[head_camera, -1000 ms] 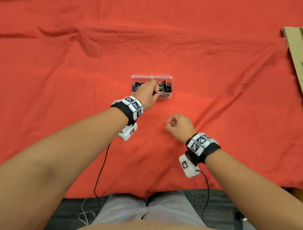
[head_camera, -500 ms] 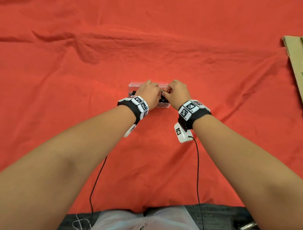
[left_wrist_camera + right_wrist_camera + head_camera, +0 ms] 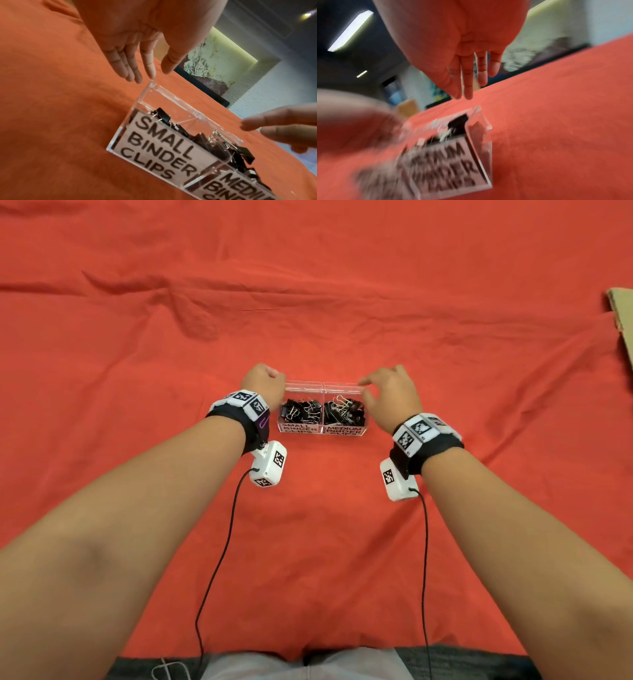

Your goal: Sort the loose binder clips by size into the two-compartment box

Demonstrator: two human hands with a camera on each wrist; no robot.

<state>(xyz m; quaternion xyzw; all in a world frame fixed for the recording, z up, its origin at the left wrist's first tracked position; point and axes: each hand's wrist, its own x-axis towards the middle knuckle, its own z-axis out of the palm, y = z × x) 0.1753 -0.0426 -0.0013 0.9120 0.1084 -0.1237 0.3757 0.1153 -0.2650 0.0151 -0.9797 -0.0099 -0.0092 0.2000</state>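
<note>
The clear two-compartment box (image 3: pixel 323 433) sat on the red cloth (image 3: pixel 137 337) between my hands, black binder clips (image 3: pixel 299 413) in both halves. My left hand (image 3: pixel 262 386) hovered at its left far corner, fingers straight and holding nothing. My right hand (image 3: pixel 390 397) was at the right end, fingers loosely spread, gripping nothing.

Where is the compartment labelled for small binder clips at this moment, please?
In the head view, it is the left half of the clear box, beside the left hand.
</note>
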